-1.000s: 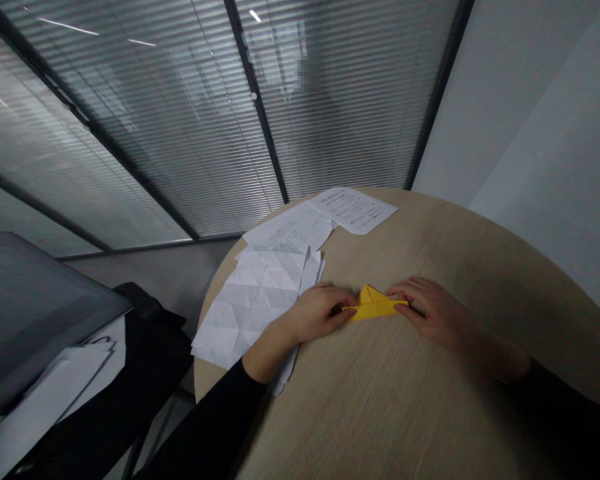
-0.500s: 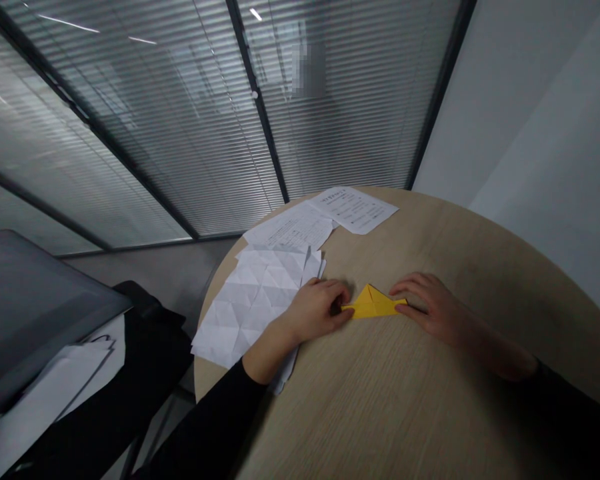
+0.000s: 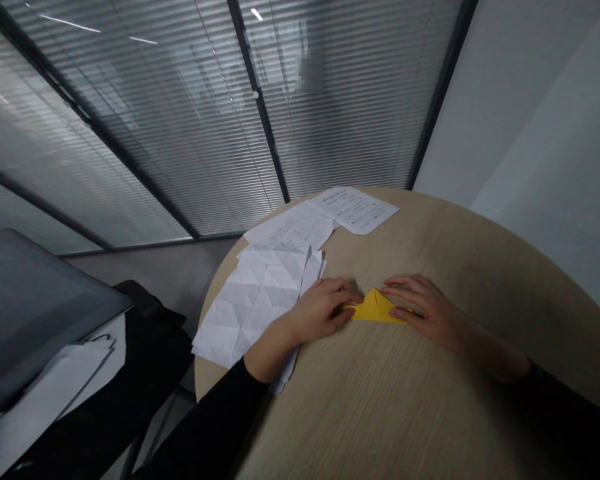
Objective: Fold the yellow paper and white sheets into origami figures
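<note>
Two bare hands are at one yellow paper (image 3: 373, 311), a single folded piece lying on the table between them. The left hand (image 3: 326, 310) has its left end pinched between thumb and fingers. The right hand (image 3: 433, 312) is wider: its thumb lies on the right part, its fingers reach the slope by the peak, and the right tip shows between them. One peak points to 12 o'clock; the long axis runs nearly level, 9 to 3 o'clock.

Taking the yellow paper as the clock's centre, one creased white sheet (image 3: 253, 297) lies at 9 o'clock, marked with many triangles, on top of more paper whose count I cannot tell. At 11 o'clock are two printed sheets (image 3: 357, 211), partly overlapping, near the far edge.

All this rests on one round, pale wood table (image 3: 375, 407). Two black sleeves (image 3: 205, 417) come in from 7 and 4 o'clock. Farther out at 9 o'clock stands a grey chair (image 3: 45, 307) with loose white papers (image 3: 73, 373). Slatted blinds (image 3: 195, 140) in dark frames fill 10 to 12 o'clock; a plain wall (image 3: 545, 133) stands at 2.
</note>
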### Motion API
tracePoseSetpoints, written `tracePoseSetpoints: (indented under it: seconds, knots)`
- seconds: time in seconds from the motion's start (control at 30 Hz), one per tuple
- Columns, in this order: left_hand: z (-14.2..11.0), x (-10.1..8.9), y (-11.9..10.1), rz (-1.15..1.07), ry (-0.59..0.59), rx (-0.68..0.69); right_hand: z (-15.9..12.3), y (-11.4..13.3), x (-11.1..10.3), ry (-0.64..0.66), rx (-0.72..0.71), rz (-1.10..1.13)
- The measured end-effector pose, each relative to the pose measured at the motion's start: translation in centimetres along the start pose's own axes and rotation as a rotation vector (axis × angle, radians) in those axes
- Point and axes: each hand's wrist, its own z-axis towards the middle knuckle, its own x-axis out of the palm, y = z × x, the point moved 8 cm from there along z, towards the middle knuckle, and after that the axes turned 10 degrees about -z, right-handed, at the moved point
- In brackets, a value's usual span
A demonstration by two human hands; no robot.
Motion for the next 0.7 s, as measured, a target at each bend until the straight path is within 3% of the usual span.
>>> tracePoseSetpoints:
  seconds: [0.7]
  knots:
    - [0.0,0.4,0.3,0.086,-0.005,0.072,0.6,1.7,-1.0,0.022,0.027,0.050]
